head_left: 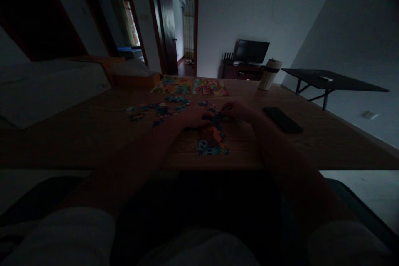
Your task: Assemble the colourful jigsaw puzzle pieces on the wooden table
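A partly joined jigsaw section (pixel 212 140) in bright colours lies on the wooden table (pixel 93 133) in front of me. My left hand (pixel 193 117) and my right hand (pixel 237 110) meet at its far end, fingers curled down onto the pieces there. The room is dim, so whether either hand pinches a piece cannot be made out. Several loose puzzle pieces (pixel 158 110) are scattered to the left of my left hand. A colourful picture sheet (pixel 190 86) lies flat further back on the table.
A dark phone (pixel 282 119) lies right of my right hand. A pale cup with a dark band (pixel 269 74) stands at the far right corner. A cardboard box (pixel 137 75) and a white surface (pixel 46 91) sit at the left. Beyond are a small TV (pixel 251 51), a black table (pixel 333 80) and open doorways.
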A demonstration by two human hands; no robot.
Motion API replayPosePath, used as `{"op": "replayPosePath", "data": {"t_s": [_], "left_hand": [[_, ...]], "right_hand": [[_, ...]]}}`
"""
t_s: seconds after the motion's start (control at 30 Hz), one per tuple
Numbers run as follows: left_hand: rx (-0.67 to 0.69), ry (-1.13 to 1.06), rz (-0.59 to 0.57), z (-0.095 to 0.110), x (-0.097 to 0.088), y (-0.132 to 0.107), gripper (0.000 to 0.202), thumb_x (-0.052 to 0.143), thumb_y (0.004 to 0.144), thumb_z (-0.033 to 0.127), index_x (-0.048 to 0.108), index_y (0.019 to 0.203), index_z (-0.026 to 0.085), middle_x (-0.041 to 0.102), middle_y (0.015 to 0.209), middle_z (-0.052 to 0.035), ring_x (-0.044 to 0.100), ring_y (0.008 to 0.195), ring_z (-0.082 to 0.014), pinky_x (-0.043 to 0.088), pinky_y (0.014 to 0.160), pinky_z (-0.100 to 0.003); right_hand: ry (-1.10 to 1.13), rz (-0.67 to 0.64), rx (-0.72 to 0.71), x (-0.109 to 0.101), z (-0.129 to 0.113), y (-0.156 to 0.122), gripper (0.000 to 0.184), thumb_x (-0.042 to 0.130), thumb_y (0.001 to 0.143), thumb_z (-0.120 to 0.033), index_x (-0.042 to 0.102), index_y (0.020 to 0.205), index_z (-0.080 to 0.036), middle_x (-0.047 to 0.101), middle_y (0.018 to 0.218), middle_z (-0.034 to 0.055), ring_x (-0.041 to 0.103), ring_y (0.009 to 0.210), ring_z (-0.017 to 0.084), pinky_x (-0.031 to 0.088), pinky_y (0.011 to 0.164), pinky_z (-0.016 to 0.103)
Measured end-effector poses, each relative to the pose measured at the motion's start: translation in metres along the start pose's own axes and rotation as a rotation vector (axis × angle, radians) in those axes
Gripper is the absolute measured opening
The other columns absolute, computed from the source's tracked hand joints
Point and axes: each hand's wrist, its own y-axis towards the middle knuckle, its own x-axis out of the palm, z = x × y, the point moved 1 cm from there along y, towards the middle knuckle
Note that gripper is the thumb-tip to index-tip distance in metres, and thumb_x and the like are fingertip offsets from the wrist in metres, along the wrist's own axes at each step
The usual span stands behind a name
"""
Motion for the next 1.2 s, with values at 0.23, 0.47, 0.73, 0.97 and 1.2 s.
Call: {"op": "replayPosePath", "data": {"t_s": [0.23,0.47,0.73,0.97,1.2], "left_hand": [[0.044,-0.019,0.064,0.006,0.001,0.002,0.038,0.053,0.102,0.037,0.071,0.131,0.023,0.069,0.133,-0.0064,0.062,0.121,-0.0245,0.044,0.104,-0.032],[0.085,-0.026,0.033,0.016,0.013,0.008,0.042,0.048,0.104,0.043,0.069,0.134,0.024,0.064,0.142,-0.0058,0.060,0.127,-0.0238,0.041,0.110,-0.034],[0.092,-0.017,0.021,0.015,0.015,0.007,0.046,0.047,0.104,0.048,0.067,0.139,0.025,0.061,0.147,-0.0065,0.056,0.132,-0.0274,0.038,0.113,-0.039],[0.087,-0.038,0.084,0.012,0.010,0.007,0.049,0.051,0.102,0.045,0.059,0.146,0.023,0.065,0.139,-0.0099,0.059,0.127,-0.0273,0.042,0.109,-0.038],[0.073,-0.049,0.100,0.004,0.010,0.007,0.044,0.050,0.102,0.047,0.067,0.135,0.023,0.068,0.132,-0.0084,0.062,0.121,-0.0257,0.044,0.107,-0.035]], "right_hand": [[-0.191,0.018,-0.025,0.005,0.003,0.003,0.023,0.062,0.097,-0.031,0.073,0.109,-0.014,0.074,0.101,0.0085,0.066,0.085,0.015,0.049,0.072,0.021],[-0.210,-0.041,-0.027,0.001,-0.002,-0.003,0.024,0.064,0.096,-0.034,0.073,0.108,-0.015,0.074,0.105,0.0089,0.068,0.089,0.017,0.051,0.075,0.022],[-0.177,-0.084,0.003,-0.004,-0.003,-0.007,0.029,0.069,0.093,-0.038,0.072,0.114,-0.017,0.074,0.108,0.0081,0.067,0.081,0.014,0.050,0.070,0.021],[-0.228,-0.082,0.061,-0.005,-0.005,-0.009,0.034,0.067,0.094,-0.044,0.072,0.114,-0.017,0.074,0.098,0.0081,0.066,0.074,0.015,0.049,0.066,0.023],[-0.214,-0.070,0.032,-0.003,-0.002,-0.004,0.036,0.072,0.090,-0.047,0.071,0.110,-0.016,0.073,0.101,0.0096,0.067,0.077,0.016,0.048,0.062,0.022]]}}
